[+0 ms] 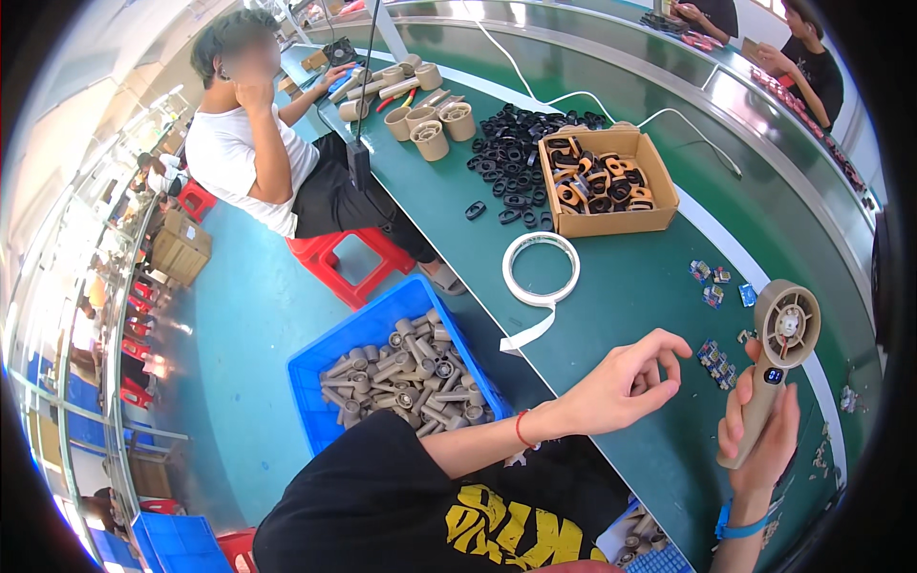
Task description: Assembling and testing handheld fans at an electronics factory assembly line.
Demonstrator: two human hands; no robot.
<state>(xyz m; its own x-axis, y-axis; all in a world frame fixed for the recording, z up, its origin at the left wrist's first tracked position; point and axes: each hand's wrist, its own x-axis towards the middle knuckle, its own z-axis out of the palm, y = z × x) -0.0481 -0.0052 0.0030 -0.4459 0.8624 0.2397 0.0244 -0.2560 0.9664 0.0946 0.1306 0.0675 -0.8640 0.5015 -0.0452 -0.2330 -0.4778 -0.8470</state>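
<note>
In my right hand (pixel 760 420) is a beige handheld fan (pixel 787 329), held upright by its handle, its round head up and a small display lit on the neck. My left hand (pixel 630 380) hovers over the green table to the left of the fan, fingers loosely curled and apart, nothing visible in them. Small blue circuit boards (pixel 716 365) lie on the table between the two hands. Beyond my left hand rests a roll of white tape (pixel 542 269), its loose end hanging toward the table edge.
A cardboard box (pixel 611 222) of black and orange rings stands beside a pile of black rings (pixel 516 153). Farther back are beige fan housings (pixel 430 138). A blue crate (pixel 310 401) of beige fan parts sits left of the table. A co-worker (pixel 253 143) sits at the table's far left.
</note>
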